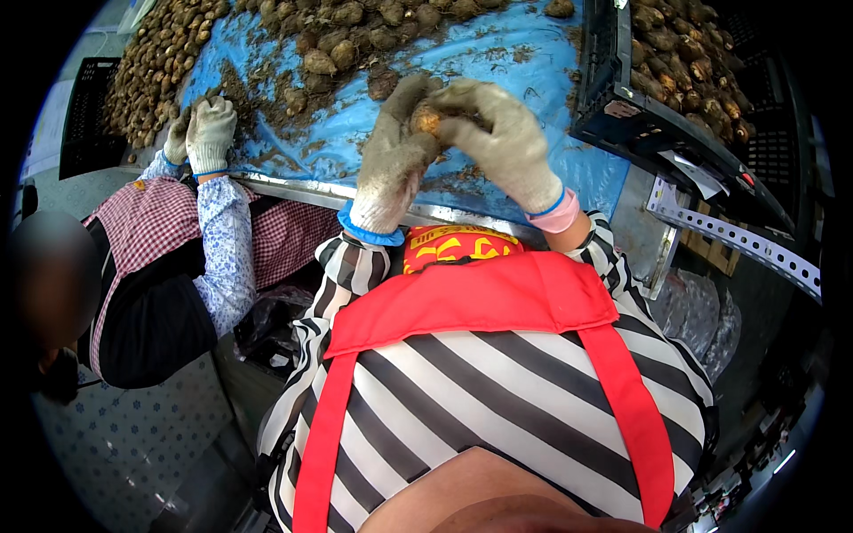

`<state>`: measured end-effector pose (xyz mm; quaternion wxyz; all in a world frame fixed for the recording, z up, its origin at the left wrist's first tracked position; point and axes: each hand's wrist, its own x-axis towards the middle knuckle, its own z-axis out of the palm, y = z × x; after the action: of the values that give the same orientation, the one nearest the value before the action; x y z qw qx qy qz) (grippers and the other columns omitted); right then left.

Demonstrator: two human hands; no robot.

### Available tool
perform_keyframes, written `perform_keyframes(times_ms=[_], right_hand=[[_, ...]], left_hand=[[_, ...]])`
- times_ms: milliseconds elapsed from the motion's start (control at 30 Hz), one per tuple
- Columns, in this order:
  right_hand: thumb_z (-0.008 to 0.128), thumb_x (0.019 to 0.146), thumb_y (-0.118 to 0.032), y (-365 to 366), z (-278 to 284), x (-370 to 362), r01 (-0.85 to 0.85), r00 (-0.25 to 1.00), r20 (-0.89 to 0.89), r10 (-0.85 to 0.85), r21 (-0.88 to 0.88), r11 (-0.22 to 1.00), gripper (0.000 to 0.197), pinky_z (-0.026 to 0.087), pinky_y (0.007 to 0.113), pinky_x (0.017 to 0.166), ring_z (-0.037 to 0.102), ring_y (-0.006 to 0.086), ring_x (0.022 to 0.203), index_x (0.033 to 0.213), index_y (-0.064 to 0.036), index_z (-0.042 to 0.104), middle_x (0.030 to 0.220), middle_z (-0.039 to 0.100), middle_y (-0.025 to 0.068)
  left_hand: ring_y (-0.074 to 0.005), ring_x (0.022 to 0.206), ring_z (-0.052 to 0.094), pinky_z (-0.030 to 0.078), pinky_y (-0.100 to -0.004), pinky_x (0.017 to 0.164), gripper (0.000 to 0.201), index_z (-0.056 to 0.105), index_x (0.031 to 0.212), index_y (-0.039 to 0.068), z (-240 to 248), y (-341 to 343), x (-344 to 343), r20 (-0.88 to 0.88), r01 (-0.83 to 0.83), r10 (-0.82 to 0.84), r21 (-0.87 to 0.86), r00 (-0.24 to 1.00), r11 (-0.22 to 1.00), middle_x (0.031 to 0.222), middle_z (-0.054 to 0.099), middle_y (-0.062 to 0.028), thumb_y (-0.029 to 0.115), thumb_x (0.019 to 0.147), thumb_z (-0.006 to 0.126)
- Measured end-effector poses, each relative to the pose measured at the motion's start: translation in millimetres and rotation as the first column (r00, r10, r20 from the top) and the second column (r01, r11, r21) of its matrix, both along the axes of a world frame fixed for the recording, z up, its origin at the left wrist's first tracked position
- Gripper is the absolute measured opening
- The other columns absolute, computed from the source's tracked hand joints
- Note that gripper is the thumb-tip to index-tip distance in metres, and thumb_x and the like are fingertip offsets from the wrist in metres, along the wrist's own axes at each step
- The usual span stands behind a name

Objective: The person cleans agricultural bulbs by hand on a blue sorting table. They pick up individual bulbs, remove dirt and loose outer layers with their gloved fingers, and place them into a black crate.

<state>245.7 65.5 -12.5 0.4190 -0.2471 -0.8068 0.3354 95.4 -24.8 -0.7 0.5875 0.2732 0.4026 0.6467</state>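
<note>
Tuber (426, 118), brown and soil-caked, was held up between both our gloved hands above the blue-sheeted worktop (524, 53). Our left hand (395, 151) wrapped its fingers (402, 105) around the tuber from the left, while our right hand (502, 138) closed over it from the right, both sets of fingers clamped on it. Loose tubers (346, 35) lay heaped at the far edge of the sheet. A black crate (613, 107) of more tubers stood to our right. At our left, a co-worker's gloved hands (204, 129) rested on the sheet.
</note>
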Motion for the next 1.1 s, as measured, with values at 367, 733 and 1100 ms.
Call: perform_keyframes(times_ms=[367, 733, 1100], right_hand=[[0.071, 0.083, -0.011, 13.6, -2.6, 7.7, 0.055, 0.997, 0.06, -0.049, -0.119, 0.991, 0.02, 0.054, 0.042, 0.09, 0.067, 0.0325, 0.103, 0.102, -0.0035, 0.072, 0.106, 0.068, 0.0149], [0.076, 0.081, -0.01, 7.5, -5.2, 0.6, 0.122, 0.992, 0.002, -0.123, -0.116, 0.986, 0.018, 0.055, 0.041, 0.087, 0.066, 0.031, 0.102, 0.096, -0.0024, 0.072, 0.106, 0.068, 0.0129], [0.075, 0.078, -0.003, 11.3, -4.2, 5.2, 0.214, 0.975, 0.013, -0.222, -0.327, 0.92, 0.012, 0.056, 0.041, 0.088, 0.067, 0.0301, 0.105, 0.089, -0.0022, 0.069, 0.102, 0.069, 0.0124]], left_hand=[[-0.0253, 0.13, 0.051, 0.05, -0.0305, 0.102, 0.084, 0.021, 0.156, -0.001, 3.5, 0.4, 7.8, 0.08, -0.05, 0.044, 0.072, 0.996, 0.996, 0.15, 0.038, -0.0189, 0.002, 0.085, 0.066], [-0.025, 0.124, 0.056, 0.052, -0.0306, 0.101, 0.078, 0.02, 0.156, -0.002, 5.0, -0.4, 13.4, 0.194, -0.077, 0.067, 0.047, 0.979, 0.996, 0.146, 0.042, -0.0209, 0.001, 0.09, 0.061], [-0.0329, 0.129, 0.055, 0.062, -0.0255, 0.09, 0.07, 0.028, 0.153, 0.001, -7.0, -1.6, 9.1, 0.384, 0.047, -0.081, 0.099, 0.92, 0.994, 0.148, 0.043, -0.0218, 0.014, 0.097, 0.067]])
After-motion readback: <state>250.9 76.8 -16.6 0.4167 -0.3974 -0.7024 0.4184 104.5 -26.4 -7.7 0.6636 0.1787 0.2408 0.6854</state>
